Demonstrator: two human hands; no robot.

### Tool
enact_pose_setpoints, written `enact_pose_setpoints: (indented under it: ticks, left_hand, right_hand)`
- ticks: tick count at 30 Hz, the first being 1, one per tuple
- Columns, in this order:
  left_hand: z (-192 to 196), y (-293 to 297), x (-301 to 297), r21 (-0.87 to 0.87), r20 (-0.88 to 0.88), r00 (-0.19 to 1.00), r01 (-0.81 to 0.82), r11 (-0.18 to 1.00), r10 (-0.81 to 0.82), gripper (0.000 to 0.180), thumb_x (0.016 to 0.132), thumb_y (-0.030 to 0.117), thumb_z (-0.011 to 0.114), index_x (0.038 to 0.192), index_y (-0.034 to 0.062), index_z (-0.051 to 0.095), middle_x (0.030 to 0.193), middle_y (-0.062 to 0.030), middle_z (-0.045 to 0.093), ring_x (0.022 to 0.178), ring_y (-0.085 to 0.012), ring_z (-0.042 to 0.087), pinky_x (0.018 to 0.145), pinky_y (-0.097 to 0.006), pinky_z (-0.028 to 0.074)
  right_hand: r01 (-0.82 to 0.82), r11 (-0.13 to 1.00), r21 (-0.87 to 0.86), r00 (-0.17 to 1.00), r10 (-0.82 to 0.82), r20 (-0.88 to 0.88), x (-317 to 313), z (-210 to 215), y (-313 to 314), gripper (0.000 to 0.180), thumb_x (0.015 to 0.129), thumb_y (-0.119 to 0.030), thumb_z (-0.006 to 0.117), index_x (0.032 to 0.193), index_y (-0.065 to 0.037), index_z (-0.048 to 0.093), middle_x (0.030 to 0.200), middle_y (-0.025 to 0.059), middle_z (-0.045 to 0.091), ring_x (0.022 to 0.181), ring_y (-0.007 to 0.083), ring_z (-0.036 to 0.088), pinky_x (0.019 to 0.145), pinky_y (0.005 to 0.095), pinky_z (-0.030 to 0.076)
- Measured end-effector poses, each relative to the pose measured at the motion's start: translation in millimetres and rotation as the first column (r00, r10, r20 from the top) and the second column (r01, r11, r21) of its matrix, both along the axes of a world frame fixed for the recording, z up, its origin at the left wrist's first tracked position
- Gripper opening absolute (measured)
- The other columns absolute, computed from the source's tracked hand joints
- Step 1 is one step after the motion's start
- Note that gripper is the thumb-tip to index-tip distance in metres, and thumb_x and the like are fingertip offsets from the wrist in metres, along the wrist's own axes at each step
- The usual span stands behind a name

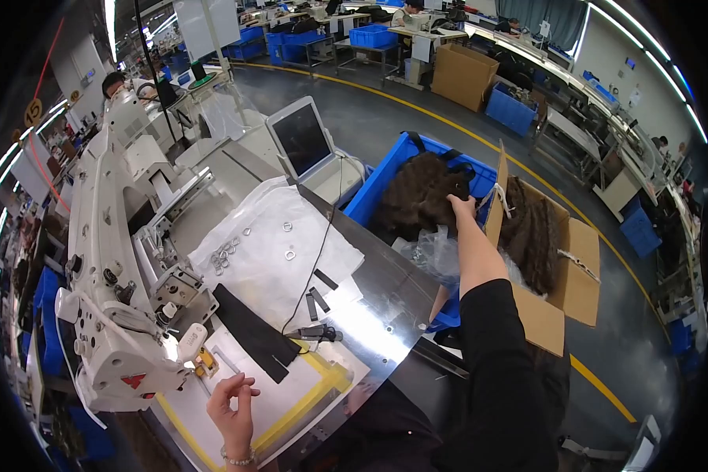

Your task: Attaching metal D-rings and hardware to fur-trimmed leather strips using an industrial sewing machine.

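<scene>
The fingers [453,200] of the right hand [466,208] are touching a brown fur piece [415,189] inside the blue plastic bin [375,179]; whether they are pinching it, I cannot tell. The bin is standing beside the table [397,271], probably keeping its contents within arm's reach. Near the sewing machine [122,350], the left hand [234,409] is hovering, its digits loosely curled, slightly apart, gripping nothing. Metal rings [226,250] are lying on white sheeting [271,211], presumably for easy spotting.

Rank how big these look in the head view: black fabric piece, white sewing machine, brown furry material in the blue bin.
1. White sewing machine
2. Brown furry material
3. Black fabric piece
</scene>
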State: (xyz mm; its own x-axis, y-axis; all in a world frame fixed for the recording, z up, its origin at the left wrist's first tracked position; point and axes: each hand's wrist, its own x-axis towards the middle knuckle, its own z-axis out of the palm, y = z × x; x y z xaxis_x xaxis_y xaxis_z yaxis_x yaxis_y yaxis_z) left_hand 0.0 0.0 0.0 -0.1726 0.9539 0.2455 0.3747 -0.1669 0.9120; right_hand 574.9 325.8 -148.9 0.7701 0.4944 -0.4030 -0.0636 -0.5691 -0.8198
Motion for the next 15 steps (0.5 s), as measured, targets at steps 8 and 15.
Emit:
enact_pose_setpoints:
  ticks: [8,15]
  left_hand:
    - [-4,-5,-15,-0.028,-0.037,0.999,0.000,1.000,-0.001,0.016,0.093,0.001,0.059,0.108,-0.0016,0.062,0.089,-0.0108,0.069,0.068,-0.0145,0.066,0.064,-0.025,0.055]
    - [-3,0,-13,-0.029,0.018,0.999,-0.027,0.999,0.028,0.015,0.088,-0.005,0.059,0.101,-0.0017,0.064,0.086,-0.0104,0.070,0.067,-0.0141,0.068,0.064,-0.024,0.054]
  right_hand:
    - [-0.531,0.832,-0.161,0.839,0.543,0.038,-37,45,-20,0.108,0.058,-0.010,0.086,0.152,-0.015,0.032,0.143,0.0145,0.049,0.128,0.0287,0.051,0.104,0.0362,0.043]
    - [-0.124,0.970,0.211,0.978,0.083,0.193,33,29,4,0.050,0.071,0.003,0.076,0.118,-0.006,0.060,0.109,0.0145,0.067,0.100,0.0308,0.066,0.084,0.0428,0.057]
